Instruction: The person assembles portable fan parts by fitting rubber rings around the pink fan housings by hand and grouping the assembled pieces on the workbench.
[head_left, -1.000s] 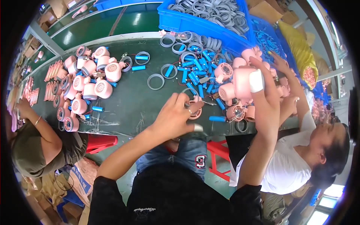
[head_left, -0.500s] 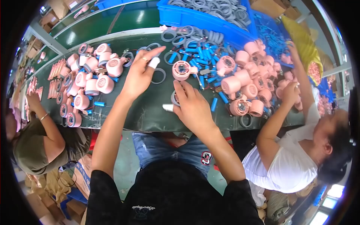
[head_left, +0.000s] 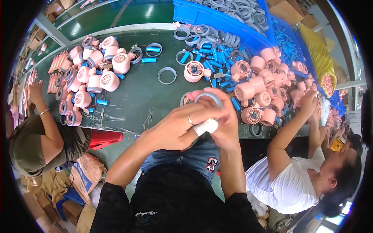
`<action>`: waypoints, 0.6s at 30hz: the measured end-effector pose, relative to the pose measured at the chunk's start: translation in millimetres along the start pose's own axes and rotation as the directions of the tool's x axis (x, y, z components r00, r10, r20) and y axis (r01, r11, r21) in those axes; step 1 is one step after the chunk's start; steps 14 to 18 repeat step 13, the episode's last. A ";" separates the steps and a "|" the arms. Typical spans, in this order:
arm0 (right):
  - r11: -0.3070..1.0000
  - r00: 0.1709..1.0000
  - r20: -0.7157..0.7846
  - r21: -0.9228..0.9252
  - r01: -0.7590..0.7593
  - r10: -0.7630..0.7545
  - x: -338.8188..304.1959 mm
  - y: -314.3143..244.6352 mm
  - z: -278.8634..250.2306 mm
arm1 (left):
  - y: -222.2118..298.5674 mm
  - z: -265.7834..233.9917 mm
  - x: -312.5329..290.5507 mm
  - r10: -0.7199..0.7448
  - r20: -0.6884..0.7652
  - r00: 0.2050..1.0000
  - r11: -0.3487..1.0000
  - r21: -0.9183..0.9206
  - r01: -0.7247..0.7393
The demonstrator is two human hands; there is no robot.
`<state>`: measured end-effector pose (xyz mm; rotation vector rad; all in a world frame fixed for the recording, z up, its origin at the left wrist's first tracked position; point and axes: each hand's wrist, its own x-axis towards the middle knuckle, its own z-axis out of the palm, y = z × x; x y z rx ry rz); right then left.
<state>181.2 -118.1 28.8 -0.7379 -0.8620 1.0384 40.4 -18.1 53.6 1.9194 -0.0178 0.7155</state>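
Observation:
My two hands meet above the front middle of the table. A grey ring (head_left: 210, 98) stands tilted between them. My left hand (head_left: 180, 126), with a finger ring and a white thumb cover, is closed, its fingers at the ring's lower edge. My right hand (head_left: 226, 124) curls around the ring's far and right side. Partly hidden behind my fingers, a round part with a grey rim (head_left: 185, 100) sits on the table. Just beyond is a pink round housing (head_left: 194, 71), its open face up and a dark circuit piece inside. Left of it lies a loose grey ring (head_left: 167, 75).
Pink housings lie piled at the left (head_left: 110, 80) and right (head_left: 257, 84). Blue cylindrical cells (head_left: 217, 55) and grey rings are heaped at the back. A blue bin (head_left: 217, 17) of rings stands behind. Co-workers sit at both sides, a hand (head_left: 309, 103) among the right-hand housings.
My left hand has come back from the far rings to meet my right hand, which has lifted and turned. A grey ring now shows between them. The view has shifted slightly.

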 end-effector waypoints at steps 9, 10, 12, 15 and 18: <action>0.965 0.977 -0.212 0.259 0.030 0.027 -10.9 -13.0 -11.3 | -5.4 12.4 -2.9 0.034 -0.205 0.978 0.985 0.172 0.002; 0.946 0.978 -0.205 0.324 0.032 0.037 -11.5 -13.4 -12.5 | -5.3 15.1 2.7 0.106 -0.271 0.957 0.968 0.247 -0.037; 0.938 0.942 -0.306 0.346 -0.028 0.141 -14.1 -15.4 -9.6 | -17.5 14.3 6.7 0.211 -0.278 0.937 0.914 0.395 -0.089; 0.928 0.900 -0.362 0.357 -0.107 0.243 -17.5 -13.0 -13.0 | -25.2 6.6 7.2 0.262 -0.185 0.947 0.827 0.548 -0.122; 0.928 0.900 -0.362 0.357 -0.107 0.243 -17.5 -13.0 -13.0 | -25.2 6.6 7.2 0.262 -0.185 0.947 0.827 0.548 -0.122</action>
